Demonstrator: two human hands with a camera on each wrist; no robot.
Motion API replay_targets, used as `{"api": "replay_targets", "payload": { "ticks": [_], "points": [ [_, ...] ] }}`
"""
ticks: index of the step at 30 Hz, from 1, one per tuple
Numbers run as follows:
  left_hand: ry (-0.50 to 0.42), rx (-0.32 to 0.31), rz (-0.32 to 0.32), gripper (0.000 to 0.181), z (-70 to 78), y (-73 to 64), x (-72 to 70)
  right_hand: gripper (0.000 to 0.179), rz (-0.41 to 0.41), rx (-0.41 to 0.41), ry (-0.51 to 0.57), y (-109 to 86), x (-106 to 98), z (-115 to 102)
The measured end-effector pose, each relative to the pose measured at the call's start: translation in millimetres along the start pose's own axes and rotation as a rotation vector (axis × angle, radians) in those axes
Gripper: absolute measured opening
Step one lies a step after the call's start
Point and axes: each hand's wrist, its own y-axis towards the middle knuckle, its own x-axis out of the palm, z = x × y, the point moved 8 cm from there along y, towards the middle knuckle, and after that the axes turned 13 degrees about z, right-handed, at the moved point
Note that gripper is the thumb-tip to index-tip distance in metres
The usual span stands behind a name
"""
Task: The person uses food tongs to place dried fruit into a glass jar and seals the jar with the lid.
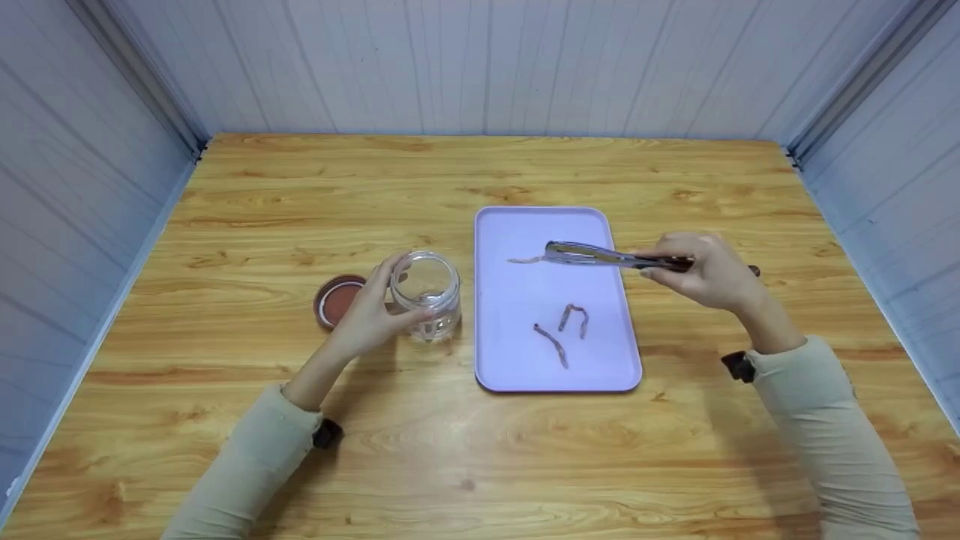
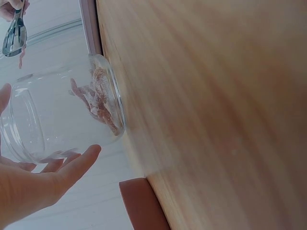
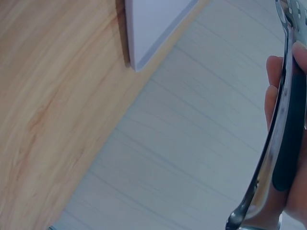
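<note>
My left hand (image 1: 375,319) holds a clear glass jar (image 2: 60,112) near its open mouth, fingers on one side and thumb on the other. Inside the jar, several thin brown strips (image 2: 98,103) lie at the bottom; their exact kind is unclear. My right hand (image 1: 705,271) grips metal tongs (image 1: 589,253) by the dark handles, above a lilac tray (image 1: 510,367). A thin strip (image 1: 525,260) hangs from the tongs' tips. Two more strips lie on the tray, one bent (image 1: 574,311) and one nearly straight (image 1: 553,347). The right wrist view shows the tongs' handle (image 3: 288,129) within my hand.
A reddish-brown round lid (image 1: 340,301) lies on the wooden table (image 1: 465,457), left of the jar and partly behind my left hand. The tray stands just right of the jar. Pale panels (image 1: 480,67) enclose the table at the back and both sides.
</note>
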Motion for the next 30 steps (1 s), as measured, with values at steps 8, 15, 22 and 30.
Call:
{"api": "replay_targets", "payload": {
  "ticks": [8,15,22,30],
  "points": [
    [0.012,0.005,0.002,0.079,0.8,0.2,-0.4,0.024,-0.015,-0.008,0.010,13.6,-1.4,-7.0],
    [0.014,-0.001,0.007,0.080,-0.1,-0.4,-0.7,0.025,-0.009,-0.050,-0.022,17.3,-0.5,8.8],
    [0.000,-0.008,0.008,0.080,-0.3,-0.4,-1.0,0.023,-0.037,-0.044,-0.038,24.0,3.0,13.5],
    [0.004,0.011,0.009,0.079,2.4,-0.1,-0.9,0.022,-0.043,-0.087,-0.036,35.5,10.5,2.3]
  ]
}}
